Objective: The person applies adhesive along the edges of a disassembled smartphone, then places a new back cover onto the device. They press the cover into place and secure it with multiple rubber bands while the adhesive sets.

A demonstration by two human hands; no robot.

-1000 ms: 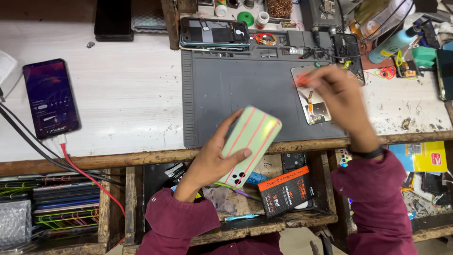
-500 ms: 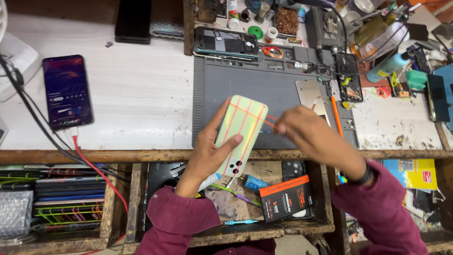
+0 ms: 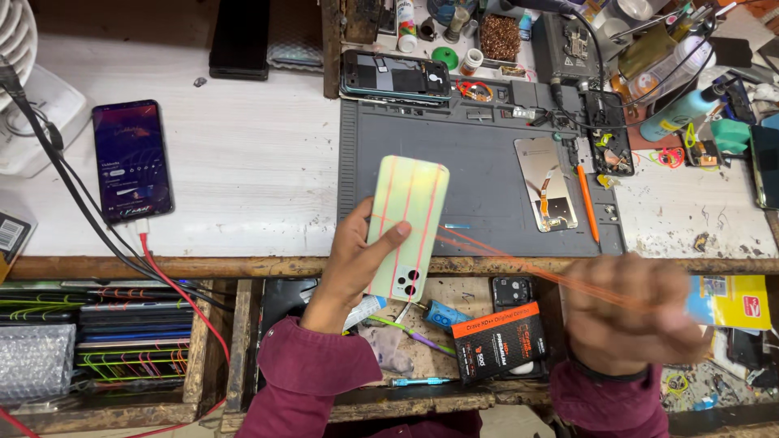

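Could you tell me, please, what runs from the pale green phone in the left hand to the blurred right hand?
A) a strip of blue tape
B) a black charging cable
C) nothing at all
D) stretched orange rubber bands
D: thin stretched orange rubber bands run from the pale green phone, held by the left hand, out to the blurred right hand, and orange lines also cross the phone's back.

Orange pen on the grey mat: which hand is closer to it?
Right. The right hand is below the orange pen, past the bench edge; the left hand, holding the phone, is farther left.
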